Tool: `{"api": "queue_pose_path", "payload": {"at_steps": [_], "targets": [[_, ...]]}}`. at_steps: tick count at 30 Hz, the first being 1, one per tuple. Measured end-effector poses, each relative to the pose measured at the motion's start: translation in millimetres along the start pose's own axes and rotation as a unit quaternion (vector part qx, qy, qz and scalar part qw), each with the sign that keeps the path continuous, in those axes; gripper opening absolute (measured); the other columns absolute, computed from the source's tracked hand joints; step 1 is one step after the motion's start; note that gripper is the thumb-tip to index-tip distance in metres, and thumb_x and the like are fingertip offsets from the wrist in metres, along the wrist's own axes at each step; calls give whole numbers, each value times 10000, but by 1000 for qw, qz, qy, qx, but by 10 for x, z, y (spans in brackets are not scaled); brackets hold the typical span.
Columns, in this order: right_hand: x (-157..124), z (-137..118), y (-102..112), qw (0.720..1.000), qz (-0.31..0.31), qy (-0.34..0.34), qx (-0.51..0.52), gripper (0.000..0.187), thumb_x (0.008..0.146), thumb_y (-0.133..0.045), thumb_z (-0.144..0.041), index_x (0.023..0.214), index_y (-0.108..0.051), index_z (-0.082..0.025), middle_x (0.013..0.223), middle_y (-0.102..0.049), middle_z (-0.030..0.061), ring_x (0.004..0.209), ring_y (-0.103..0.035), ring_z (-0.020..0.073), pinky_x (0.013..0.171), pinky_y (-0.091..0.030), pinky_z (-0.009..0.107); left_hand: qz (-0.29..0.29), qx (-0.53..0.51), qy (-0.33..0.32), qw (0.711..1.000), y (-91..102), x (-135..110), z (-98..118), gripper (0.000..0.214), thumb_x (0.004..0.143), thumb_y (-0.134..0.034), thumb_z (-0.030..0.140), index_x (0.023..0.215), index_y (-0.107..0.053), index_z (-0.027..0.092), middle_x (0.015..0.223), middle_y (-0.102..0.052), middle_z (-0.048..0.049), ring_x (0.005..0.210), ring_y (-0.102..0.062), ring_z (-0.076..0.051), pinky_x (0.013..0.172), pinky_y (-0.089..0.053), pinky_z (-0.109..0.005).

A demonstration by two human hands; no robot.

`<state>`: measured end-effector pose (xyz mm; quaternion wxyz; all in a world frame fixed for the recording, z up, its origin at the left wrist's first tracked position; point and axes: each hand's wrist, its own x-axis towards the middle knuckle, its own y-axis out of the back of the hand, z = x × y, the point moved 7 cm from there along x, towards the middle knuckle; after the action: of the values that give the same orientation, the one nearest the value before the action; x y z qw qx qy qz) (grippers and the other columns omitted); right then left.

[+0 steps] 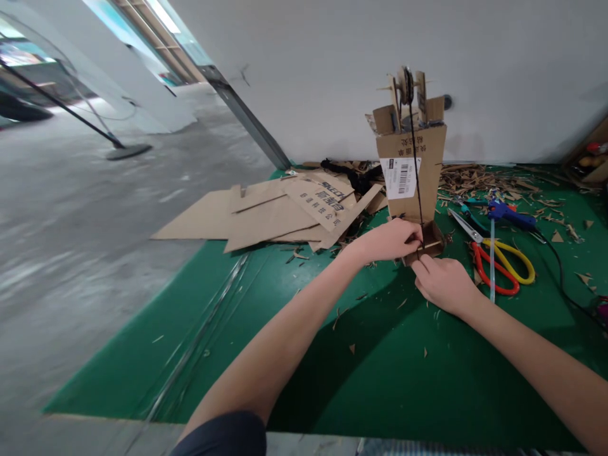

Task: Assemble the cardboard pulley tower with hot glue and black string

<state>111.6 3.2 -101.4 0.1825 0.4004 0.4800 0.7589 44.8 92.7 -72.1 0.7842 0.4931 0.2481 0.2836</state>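
An upright cardboard tower [430,183] stands against the wall, with a white label on its front and a pulley wheel [405,85] between two supports at its top. Down its face runs a black cord [417,164], ending in a small open cardboard tray [433,237] at the foot. A thin stick lies across this tray. My left hand [392,239] reaches over the tray's left side, fingers pinched at the cord's lower end. Against the front edge of the tray, my right hand [446,285] is closed, its fingertips gripping near the cord. The exact fingertip contact is partly hidden.
Right of the tower lie scissors [494,253] with red and yellow handles, a blue glue gun [510,215] and a clear glue stick [493,266]. Flat cardboard sheets [270,215] overhang the green table's [228,354] left edge. Cardboard scraps [484,180] line the wall.
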Motion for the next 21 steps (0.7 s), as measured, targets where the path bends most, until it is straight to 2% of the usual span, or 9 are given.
{"api": "queue_pose_path", "payload": {"at_steps": [6,17,21], "targets": [[11,-26,29,998,-56,10,-17,151,836,-455,-62,900,-556,-155,711,-584,17,549,-541,145,516,-192,306,7,-3,3,1000,5,1,-31,194,897,-493,249,908,-656,146,844,-711,-52,689,-611,-137,606,-416,-255],[-5,367,149,989,-90,-116,1,194,930,-426,-176,863,-608,-166,722,-657,24,534,-590,152,480,-144,286,-16,-41,-6,999,45,-17,5,138,864,-524,189,900,-652,151,859,-718,-39,691,-624,-122,644,-440,-244],[-64,407,115,988,-68,-142,-5,231,941,-417,-208,844,-622,-164,687,-662,20,510,-585,143,479,-129,288,-22,-47,-5,999,38,-19,-19,150,844,-548,214,932,-654,154,901,-724,-44,741,-642,-137,660,-453,-247]]}}
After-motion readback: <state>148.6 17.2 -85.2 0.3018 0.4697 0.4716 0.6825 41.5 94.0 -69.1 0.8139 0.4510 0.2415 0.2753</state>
